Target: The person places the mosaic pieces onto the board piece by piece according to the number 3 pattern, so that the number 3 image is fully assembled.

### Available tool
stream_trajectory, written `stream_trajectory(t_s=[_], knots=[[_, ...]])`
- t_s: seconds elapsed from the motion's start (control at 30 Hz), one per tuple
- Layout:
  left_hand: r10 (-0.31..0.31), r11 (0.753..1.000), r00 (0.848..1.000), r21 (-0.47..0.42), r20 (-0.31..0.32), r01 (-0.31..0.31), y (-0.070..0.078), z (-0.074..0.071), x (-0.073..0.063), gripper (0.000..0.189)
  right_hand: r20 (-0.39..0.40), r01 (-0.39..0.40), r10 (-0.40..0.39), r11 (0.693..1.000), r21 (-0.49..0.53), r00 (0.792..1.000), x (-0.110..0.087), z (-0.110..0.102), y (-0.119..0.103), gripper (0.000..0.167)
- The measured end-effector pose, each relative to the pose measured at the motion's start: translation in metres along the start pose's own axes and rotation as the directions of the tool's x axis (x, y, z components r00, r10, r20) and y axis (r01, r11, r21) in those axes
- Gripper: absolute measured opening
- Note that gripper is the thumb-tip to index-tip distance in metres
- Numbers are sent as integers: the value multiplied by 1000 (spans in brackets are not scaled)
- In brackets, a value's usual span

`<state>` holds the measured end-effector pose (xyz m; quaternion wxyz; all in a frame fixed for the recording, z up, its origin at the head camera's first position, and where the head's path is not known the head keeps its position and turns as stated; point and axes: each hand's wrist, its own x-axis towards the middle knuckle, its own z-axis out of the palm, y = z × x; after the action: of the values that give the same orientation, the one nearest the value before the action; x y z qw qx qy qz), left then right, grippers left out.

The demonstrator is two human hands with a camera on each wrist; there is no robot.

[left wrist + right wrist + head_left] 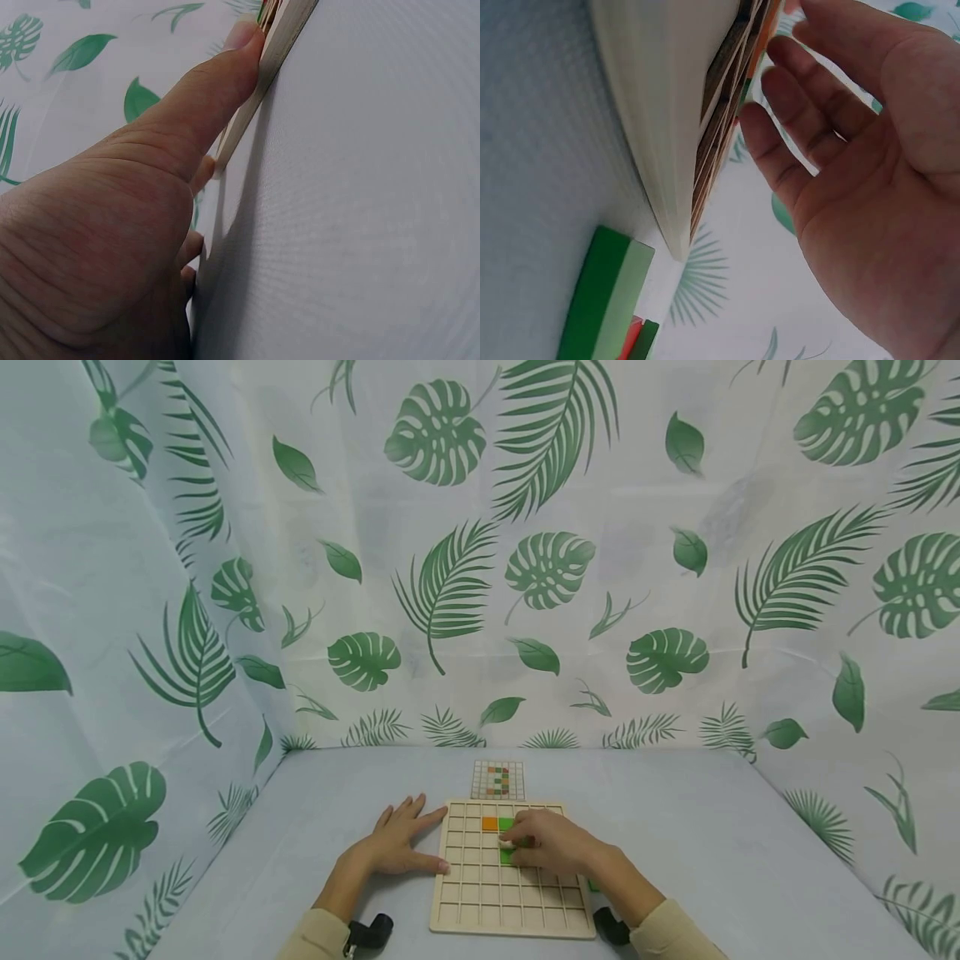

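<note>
A square wooden grid board [468, 893] lies flat before me. My left hand [397, 843] is spread at its left side, with index finger and thumb touching the edge; in the left wrist view the thumb [217, 75] reaches over the rim. Over the upper middle of the grid, my right hand [555, 842] has its fingers bent and pinches a small pale piece [506, 842]. An orange tile [490, 824] and a green tile [506, 823] sit side by side in the grid. Another green tile [506, 857] shows lower down, partly covered by the right hand.
A small pattern card [480, 781] with coloured squares lies just beyond the board's far edge. Right of the board, half hidden by the right forearm, is a green block [604, 292], with a red piece [632, 337] near it. Leaf-print cloth [465, 693] hangs behind the table.
</note>
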<state>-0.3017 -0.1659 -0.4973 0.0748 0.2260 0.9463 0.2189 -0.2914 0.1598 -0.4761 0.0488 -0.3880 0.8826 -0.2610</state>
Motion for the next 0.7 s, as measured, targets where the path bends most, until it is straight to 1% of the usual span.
stream_trajectory(t_s=[0.13,0.23,0.47,0.7], knots=[[-1,1000,1000,0,0,1,0,0,0,100,-64,-3,3,1000,10,998,0,-3,3,25],[-5,1000,1000,3,0,5,0,-1,0,100,-86,-22,23,1000,9,996,0,-5,4,24],[-9,1000,1000,1,-4,9,0,-1,0,100,-78,-101,103,995,18,992,-4,-10,10,30],[-6,1000,1000,14,-10,7,-2,1,1,101,-88,-134,139,989,58,986,-11,-19,17,33]])
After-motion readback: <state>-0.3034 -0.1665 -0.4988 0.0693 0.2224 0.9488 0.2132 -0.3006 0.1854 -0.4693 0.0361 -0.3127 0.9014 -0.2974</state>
